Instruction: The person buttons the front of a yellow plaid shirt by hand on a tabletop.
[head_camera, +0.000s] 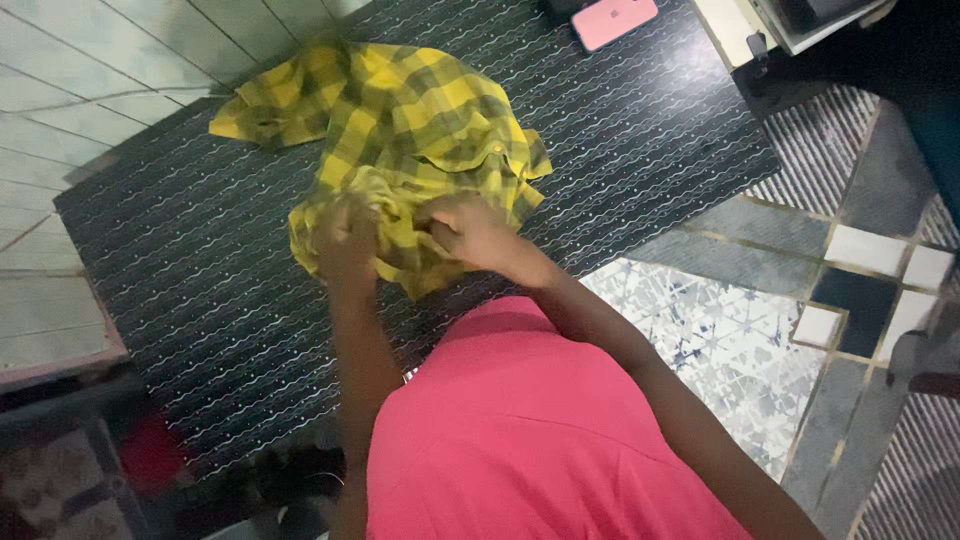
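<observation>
Both hands, left hand (347, 235) and right hand (468, 230), bunch the yellow plaid shirt (400, 140) near the dark patterned counter's (200, 260) front edge; fingers apparently pinching cloth, mid-gathering.

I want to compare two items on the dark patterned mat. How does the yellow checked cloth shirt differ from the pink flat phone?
The yellow checked cloth shirt is large, soft and crumpled; the pink flat phone is small, rigid and smooth. The left hand and right hand grip the shirt; the phone lies untouched. Both rest on the dark patterned mat.

A shirt (400, 140) lies bunched on a mat (200, 270), a phone (614, 20) beyond it at the far edge.
</observation>
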